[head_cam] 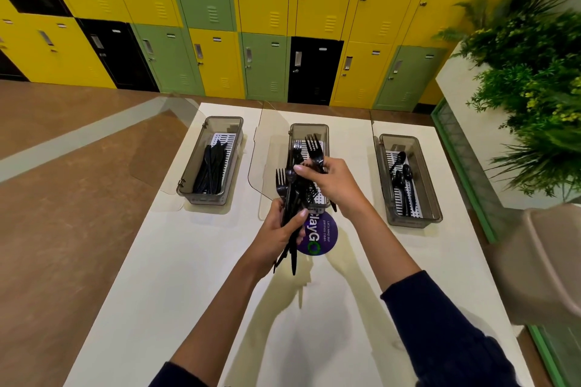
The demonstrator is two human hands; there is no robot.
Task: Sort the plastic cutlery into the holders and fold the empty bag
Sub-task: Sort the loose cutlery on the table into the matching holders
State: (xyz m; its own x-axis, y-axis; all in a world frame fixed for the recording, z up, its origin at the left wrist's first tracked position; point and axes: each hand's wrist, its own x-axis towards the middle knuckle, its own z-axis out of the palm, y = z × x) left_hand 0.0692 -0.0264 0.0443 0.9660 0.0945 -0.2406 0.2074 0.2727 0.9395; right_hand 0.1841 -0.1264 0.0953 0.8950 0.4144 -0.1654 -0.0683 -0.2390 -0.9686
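Above the white worktop [188,261], the left hand [276,231] clenches its fingers [277,209] round a bundle of black forks [292,195] just before the middle holder [309,126], while the right hand [334,184] pinches a single fork [315,148] over that holder.

Bright, even light is falling from above. Soft pale shadows are spreading over the white bench [157,276] nearer than the fingers [301,168]. Lockers [267,9] beyond the fingers are bowing with wide-angle distortion; the plant [528,56] to their right is smearing into blur.
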